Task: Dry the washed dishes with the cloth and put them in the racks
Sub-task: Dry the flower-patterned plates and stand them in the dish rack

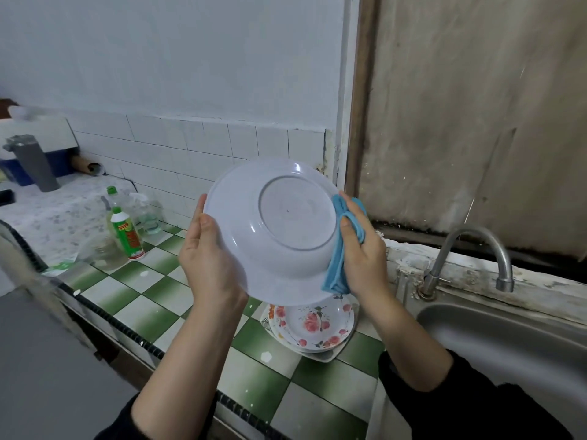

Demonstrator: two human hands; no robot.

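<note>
Nearest, both forearms are reaching up out of dark sleeves (476,404) over the front edge of the surface (143,296). Between them a stack of flowered plates (314,325) is sitting at the surface's right edge, just beside the sink (508,338). Above that stack the bowl (286,223) is being held in the air, tilted so that its underside and foot ring are facing the person. The left grip (206,258) is grasping the bowl's left rim, thumb lying flat on the outer wall and fingers wrapping behind, out of sight. The right grip (362,255) is clutching the cloth (336,265), bunching it against the bowl's right rim, with the thumb pressing the folds onto the outside. The step in hand is looking like wiping the rim and outer wall. To do it well, the left grip should be turning the bowl bit by bit while the right is pinching the cloth over the rim, so both faces are getting dried together. The foot ring, where water is likely sitting, is deserving its own pass. The bowl is probably light and slick while wet, so a firm left hold is mattering. Farther off, bottles (125,233) are standing near the surface's back left corner, and the tap (476,249) is arching over the sink. No rack is showing.
</note>
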